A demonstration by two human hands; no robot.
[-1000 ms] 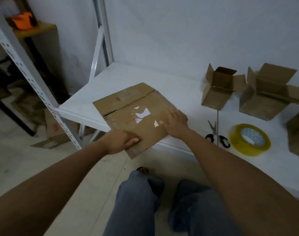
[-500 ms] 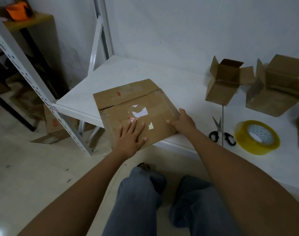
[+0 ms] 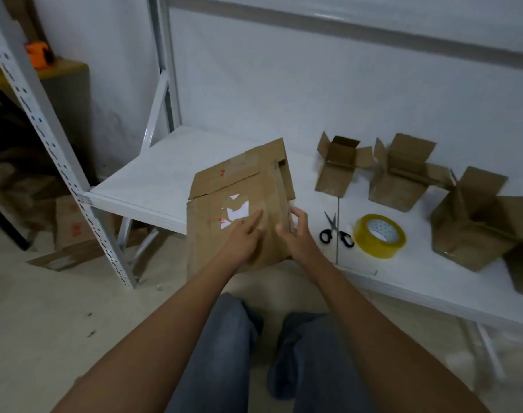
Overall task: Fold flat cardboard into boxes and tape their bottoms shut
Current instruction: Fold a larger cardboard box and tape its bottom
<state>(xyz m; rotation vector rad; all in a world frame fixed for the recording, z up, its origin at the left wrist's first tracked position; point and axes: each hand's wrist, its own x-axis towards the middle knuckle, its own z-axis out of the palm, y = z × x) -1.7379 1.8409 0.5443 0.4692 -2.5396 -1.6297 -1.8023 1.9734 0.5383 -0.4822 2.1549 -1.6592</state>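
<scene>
White shelf (image 3: 153, 180): flattened cardboard (image 3: 239, 204) is tilted at its front edge, left of the scissors (image 3: 334, 231). The left hand (image 3: 242, 236) is pressed flat on it; its right edge is gripped by the right hand (image 3: 296, 234).

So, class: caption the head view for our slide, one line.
Both hands, left hand and right hand, lift flat cardboard off the white shelf.

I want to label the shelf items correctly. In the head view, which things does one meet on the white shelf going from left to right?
Flat cardboard held at the shelf edge → scissors → yellow tape roll → large folded box at the right. The two smaller open boxes farther back overlap this order, so I leave them out.
</scene>
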